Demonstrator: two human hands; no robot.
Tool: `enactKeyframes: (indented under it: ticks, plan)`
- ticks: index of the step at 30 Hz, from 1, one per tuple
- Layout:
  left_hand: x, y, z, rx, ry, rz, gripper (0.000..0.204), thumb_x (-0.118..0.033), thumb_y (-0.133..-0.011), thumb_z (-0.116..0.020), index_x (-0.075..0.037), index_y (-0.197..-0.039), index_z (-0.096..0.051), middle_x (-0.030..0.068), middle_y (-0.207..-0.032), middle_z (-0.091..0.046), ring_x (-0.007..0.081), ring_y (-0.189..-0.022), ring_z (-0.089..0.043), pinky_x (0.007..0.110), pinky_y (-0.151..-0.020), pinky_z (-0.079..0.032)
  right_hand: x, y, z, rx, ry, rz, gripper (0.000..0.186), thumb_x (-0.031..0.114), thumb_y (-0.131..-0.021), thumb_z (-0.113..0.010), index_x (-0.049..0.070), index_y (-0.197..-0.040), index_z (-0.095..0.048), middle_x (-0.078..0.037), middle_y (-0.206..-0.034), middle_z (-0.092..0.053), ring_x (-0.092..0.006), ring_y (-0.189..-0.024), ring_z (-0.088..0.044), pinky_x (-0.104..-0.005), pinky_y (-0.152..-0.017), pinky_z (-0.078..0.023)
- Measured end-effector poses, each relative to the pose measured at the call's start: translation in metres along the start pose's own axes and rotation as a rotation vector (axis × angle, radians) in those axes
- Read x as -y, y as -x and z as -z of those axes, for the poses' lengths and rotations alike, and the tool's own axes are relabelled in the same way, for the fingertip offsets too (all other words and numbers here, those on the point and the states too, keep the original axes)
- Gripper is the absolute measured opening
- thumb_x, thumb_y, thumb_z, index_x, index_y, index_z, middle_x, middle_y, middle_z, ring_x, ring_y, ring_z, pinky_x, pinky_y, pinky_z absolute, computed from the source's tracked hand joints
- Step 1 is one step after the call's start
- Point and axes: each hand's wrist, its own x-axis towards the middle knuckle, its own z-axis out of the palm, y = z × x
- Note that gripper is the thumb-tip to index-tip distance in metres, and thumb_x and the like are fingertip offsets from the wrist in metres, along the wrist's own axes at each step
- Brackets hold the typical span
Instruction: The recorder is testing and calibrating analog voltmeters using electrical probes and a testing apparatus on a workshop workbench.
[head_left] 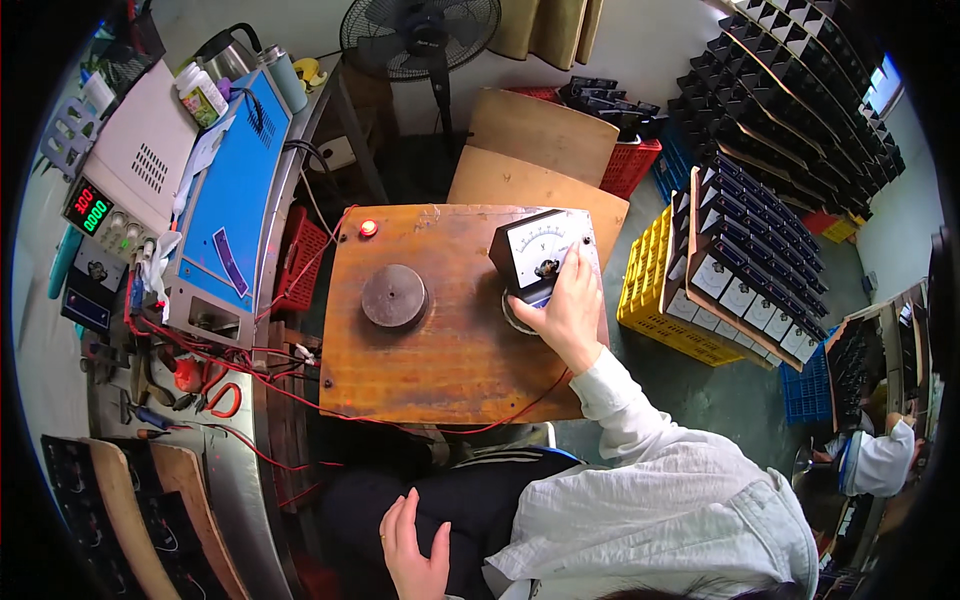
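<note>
An analog dial meter (527,240) with a white scale face and a black case stands tilted at the right side of the brown wooden work board (440,370). My right hand (566,315) is closed around it, fingers along its right edge and thumb at its lower front. Part of a round rim shows beneath the meter; my hand hides the rest. Over my dark-clothed lap, my left hand (412,548) holds nothing, its fingers stretched and the thumb apart. A dark round metal disc (393,296) lies left of the meter on the board.
A lit red lamp (368,229) sits at the board's far left corner, and a red wire (515,412) crosses its near edge. Left are a blue instrument box (232,190) and pliers (226,400). A yellow crate (645,290) with stacked meters stands right; a fan (420,35) stands behind.
</note>
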Motion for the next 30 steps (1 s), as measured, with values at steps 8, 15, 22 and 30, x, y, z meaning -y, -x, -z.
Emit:
enactKeyframes:
  ticks: [8, 15, 22, 30]
  plan:
    - [0.007, 0.005, -0.004, 0.031, 0.024, 0.024, 0.052, -0.013, -0.091, -0.070, -0.003, -0.139, -0.054, 0.0207, -0.132, -0.058, 0.0372, -0.124, -0.054, 0.041, -0.107, -0.042, -0.004, -0.002, 0.002, -0.010, 0.017, 0.038, 0.118, 0.047, -0.060, -0.088, -0.014, -0.144, -0.031, -0.027, -0.132, -0.049, -0.0407, -0.116, -0.052, -0.0486, -0.092, -0.047]
    - [0.012, 0.004, -0.013, 0.041, 0.047, 0.027, 0.052, -0.014, -0.091, -0.070, -0.003, -0.140, -0.054, 0.0207, -0.131, -0.058, 0.0374, -0.123, -0.054, 0.041, -0.107, -0.042, -0.012, -0.009, 0.003, 0.017, -0.007, 0.035, 0.118, 0.047, -0.060, -0.089, -0.014, -0.144, -0.031, -0.028, -0.133, -0.049, -0.0423, -0.122, -0.049, -0.0502, -0.097, -0.045]
    - [0.041, 0.025, -0.007, -0.070, -0.018, 0.041, 0.057, -0.015, -0.091, -0.070, -0.002, -0.143, -0.049, 0.0219, -0.132, -0.057, 0.0378, -0.123, -0.054, 0.043, -0.106, -0.043, 0.012, 0.001, 0.002, -0.064, -0.105, 0.193, 0.114, 0.040, -0.061, -0.089, -0.013, -0.143, -0.031, -0.029, -0.131, -0.050, -0.0439, -0.120, -0.050, -0.0491, -0.101, -0.043]
    - [0.039, 0.039, 0.021, -0.739, -0.040, 0.097, 0.066, -0.011, -0.090, -0.070, 0.003, -0.147, -0.040, 0.0236, -0.145, -0.047, 0.0390, -0.135, -0.045, 0.044, -0.112, -0.038, 0.189, 0.098, 0.066, 0.413, -0.821, 0.832, 0.124, 0.030, -0.057, -0.092, -0.011, -0.151, -0.022, -0.029, -0.137, -0.047, -0.0437, -0.122, -0.050, -0.0481, -0.104, -0.040]
